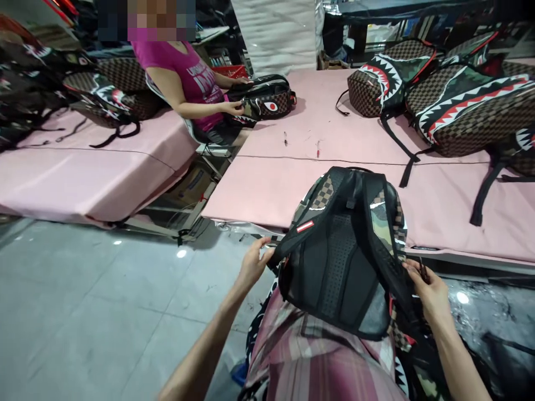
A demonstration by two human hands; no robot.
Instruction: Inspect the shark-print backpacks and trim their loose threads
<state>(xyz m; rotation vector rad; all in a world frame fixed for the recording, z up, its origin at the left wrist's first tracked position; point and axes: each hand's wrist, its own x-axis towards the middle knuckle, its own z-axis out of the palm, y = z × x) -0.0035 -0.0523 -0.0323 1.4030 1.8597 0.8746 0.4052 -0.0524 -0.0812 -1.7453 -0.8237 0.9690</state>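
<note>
A backpack (334,267) with a black padded back panel and checkered and camouflage sides leans upright against the pink table edge, its lower end on my lap. My left hand (256,260) is closed on the left shoulder strap (298,234), which bears a small red label, and draws it out sideways. On the other side, my right hand (430,289) pinches the edge of the right shoulder strap (387,262). A small dark tool-like object (423,272) sticks up from the right hand's fingers; its kind is not clear.
Several finished-looking shark-mouth backpacks (472,106) lie on the pink table (251,189) at right, straps hanging forward. A small red-handled item (318,149) lies mid-table. Across from me a seated person (188,83) handles another backpack (271,100). More bags (104,94) sit on the left table.
</note>
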